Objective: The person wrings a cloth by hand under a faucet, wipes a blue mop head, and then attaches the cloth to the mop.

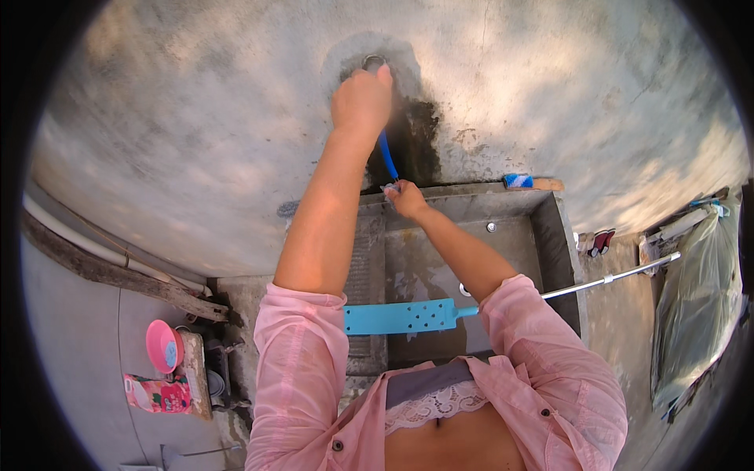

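Observation:
My left hand (pixel 361 100) is raised to a round fitting (pixel 374 60) on the wet patch of the wall and partly covers it; whether its fingers grip the fitting is not plain. From beneath that hand a blue hose (pixel 386 154) runs down to my right hand (pixel 407 199). The right fingers are closed at the hose's lower end, around a small piece of clear plastic (pixel 390 188). Below my forearms, a light-blue perforated plastic head (pixel 400 317) on a metal pole (pixel 580 287) lies across the concrete sink (pixel 471 197).
A blue-and-white brush (pixel 518 181) with a wooden handle rests on the sink's back rim. To the left are a pink basin (pixel 165 346) and a pink bag (pixel 158 394). A plastic-covered bundle (pixel 698 306) leans at the right, near small shoes (pixel 601 242).

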Demonstrator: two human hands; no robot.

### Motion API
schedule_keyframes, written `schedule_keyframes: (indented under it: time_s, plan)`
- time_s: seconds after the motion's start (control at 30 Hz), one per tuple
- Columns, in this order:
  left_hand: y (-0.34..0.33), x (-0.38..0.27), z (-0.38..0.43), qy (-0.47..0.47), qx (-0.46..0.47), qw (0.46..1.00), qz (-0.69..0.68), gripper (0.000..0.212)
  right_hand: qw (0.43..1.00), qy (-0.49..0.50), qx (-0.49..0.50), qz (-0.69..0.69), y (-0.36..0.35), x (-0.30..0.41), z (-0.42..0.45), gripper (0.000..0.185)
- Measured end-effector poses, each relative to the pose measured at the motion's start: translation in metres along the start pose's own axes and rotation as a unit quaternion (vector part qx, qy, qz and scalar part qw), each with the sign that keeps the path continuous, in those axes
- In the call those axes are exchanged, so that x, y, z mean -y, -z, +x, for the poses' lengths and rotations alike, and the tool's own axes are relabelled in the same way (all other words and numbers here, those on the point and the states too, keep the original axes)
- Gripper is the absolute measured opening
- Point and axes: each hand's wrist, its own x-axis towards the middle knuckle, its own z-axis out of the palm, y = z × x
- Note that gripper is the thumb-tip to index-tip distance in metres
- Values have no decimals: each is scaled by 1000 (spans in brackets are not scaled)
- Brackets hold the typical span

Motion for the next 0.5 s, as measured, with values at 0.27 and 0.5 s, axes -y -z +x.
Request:
schedule_keyframes:
  time_s: [0.27, 0.5]
  plan:
    - [-123, 88, -103, 345, 31, 827, -443, 43, 985, -34, -7, 166, 4, -16, 8, 24]
    - [-217, 147, -153, 402, 202, 402, -797, 35, 930, 318, -144, -118, -31, -29, -41, 35]
